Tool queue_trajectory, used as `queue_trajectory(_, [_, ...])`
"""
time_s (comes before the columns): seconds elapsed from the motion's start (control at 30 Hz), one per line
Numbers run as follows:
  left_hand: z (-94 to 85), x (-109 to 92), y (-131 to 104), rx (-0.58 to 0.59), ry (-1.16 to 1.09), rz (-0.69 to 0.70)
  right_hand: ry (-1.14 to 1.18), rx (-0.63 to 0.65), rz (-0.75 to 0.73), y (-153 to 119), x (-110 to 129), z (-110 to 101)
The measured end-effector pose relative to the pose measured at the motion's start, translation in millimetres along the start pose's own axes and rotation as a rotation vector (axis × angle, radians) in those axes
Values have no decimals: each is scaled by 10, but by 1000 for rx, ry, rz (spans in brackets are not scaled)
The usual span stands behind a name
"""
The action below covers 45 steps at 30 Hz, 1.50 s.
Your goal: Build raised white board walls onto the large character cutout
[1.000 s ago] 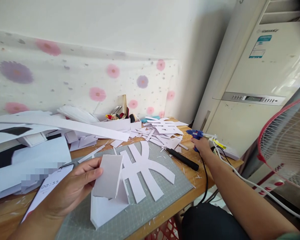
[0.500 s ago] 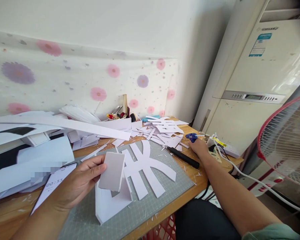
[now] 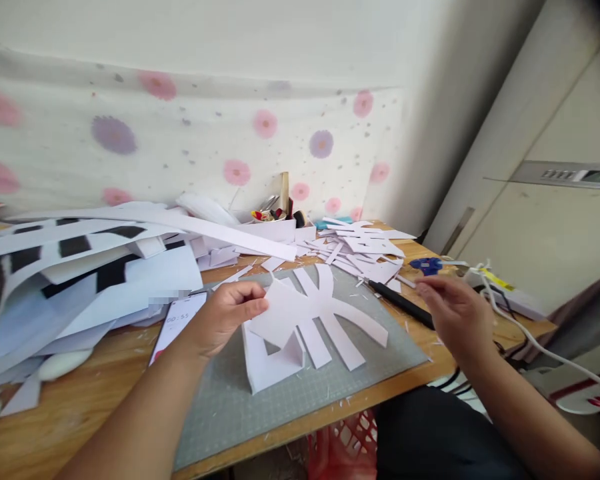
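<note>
One white card (image 3: 279,312), pinched between left thumb and forefinger; long axis slanting from upper right to lower left, held above the grey mat (image 3: 220,427). Two hands: left hand (image 3: 233,313), forearm rising from the lower left; right hand (image 3: 457,313), forearm from the lower right, thumb and forefinger narrow beside one thin strip (image 3: 407,282), grip on it cannot be told. One folded piece (image 3: 275,377) and one branching cutout (image 3: 325,308), both on the mat. One blue glue gun (image 3: 427,266), beyond the right hand.
</note>
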<state>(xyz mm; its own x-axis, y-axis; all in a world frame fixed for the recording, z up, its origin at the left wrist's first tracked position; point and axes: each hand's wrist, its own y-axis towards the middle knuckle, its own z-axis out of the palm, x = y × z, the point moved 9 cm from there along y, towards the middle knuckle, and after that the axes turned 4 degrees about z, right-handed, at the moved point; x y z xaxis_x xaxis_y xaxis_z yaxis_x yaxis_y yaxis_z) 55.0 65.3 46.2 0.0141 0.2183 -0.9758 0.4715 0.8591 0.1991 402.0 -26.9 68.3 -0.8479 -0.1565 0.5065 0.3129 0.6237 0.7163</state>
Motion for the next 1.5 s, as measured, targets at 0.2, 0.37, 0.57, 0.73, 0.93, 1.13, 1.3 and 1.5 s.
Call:
queue_trajectory(0.2, [139, -81, -12, 158, 300, 21, 412, 616, -343, -69, 1597, 658])
queue_trajectory(0.37, [164, -134, -53, 189, 414, 29, 450, 758, -550, -117, 2117, 918])
queue_trajectory(0.57, [294, -205, -116, 242, 512, 64, 357, 787, -623, -291, 2176, 984])
queue_trajectory(0.73, [288, -243, -121, 284, 368, 100, 334, 865, -531, -298, 2186, 963])
queue_trajectory(0.93, [52, -133, 23, 92, 386, 119, 702, 891, -185, -170, 1939, 970])
queue_trajectory(1.13, [269, 15, 49, 261, 628, 119, 824, 814, -33, -267, 1767, 1121])
queue_trajectory(1.3, [329, 85, 41, 361, 602, 104, 795, 828, -85, -362, 1805, 1195])
queue_trajectory(1.5, [308, 138, 42, 395, 614, 70, 727, 822, -137, -395, 1757, 1233])
